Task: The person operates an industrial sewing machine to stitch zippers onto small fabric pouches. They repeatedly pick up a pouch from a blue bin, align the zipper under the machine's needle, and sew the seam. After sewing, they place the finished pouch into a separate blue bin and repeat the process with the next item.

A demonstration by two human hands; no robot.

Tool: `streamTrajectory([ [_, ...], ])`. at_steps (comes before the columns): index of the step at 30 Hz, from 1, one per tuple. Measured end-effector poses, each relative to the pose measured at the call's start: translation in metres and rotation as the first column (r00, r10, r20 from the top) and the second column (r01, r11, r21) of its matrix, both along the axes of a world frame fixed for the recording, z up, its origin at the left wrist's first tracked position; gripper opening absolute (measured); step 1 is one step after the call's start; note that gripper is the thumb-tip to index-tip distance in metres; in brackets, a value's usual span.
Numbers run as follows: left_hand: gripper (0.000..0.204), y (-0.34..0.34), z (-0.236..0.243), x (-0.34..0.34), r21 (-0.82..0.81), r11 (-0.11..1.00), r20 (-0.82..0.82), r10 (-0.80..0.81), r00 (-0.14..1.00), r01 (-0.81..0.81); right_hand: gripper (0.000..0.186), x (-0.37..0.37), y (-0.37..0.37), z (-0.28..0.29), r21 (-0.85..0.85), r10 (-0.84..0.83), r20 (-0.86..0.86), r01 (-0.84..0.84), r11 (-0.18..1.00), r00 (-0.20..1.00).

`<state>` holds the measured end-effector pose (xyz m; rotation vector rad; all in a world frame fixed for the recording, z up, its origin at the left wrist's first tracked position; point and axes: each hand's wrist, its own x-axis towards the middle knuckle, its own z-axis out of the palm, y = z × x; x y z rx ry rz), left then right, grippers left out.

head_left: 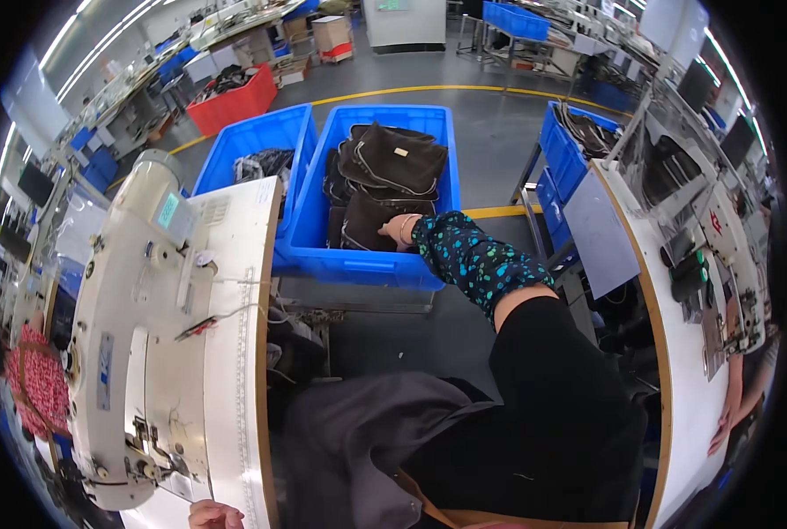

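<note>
The lower edge crops the left grip (215, 515); whether the right grip (399, 231) holds anything is unclear.

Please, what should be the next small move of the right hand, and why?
Perhaps the right hand should grip the nearer dark fabric piece and lift it: the hand reaches into the blue bin and appears to touch that piece.

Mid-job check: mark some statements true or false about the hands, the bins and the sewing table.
1. The right hand reaches into a blue bin of dark fabric items. True.
2. Both hands are in that bin. False: the left hand is at the picture's lower edge, near the white sewing table.
3. A spotted sleeve cover is on the right forearm. True.
4. The nearest bin is red. False: it is blue; the red bin stands farther off.
</note>
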<state>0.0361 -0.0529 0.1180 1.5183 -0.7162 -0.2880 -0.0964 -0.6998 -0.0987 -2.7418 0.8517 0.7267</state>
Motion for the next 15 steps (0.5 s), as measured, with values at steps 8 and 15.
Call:
streamTrajectory([
  [8,0.024,0.014,-0.022,0.005,0.451,0.885,0.056,0.099,0.993,-0.114,0.022,0.073,0.067,0.104,-0.338,0.275,0.576,-0.083,0.938,0.769],
  [15,0.025,0.042,-0.040,0.022,0.446,0.812,0.451,0.160,0.878,-0.376,0.011,0.163,0.244,0.121,-0.360,0.502,0.851,-0.524,0.772,0.155],
])
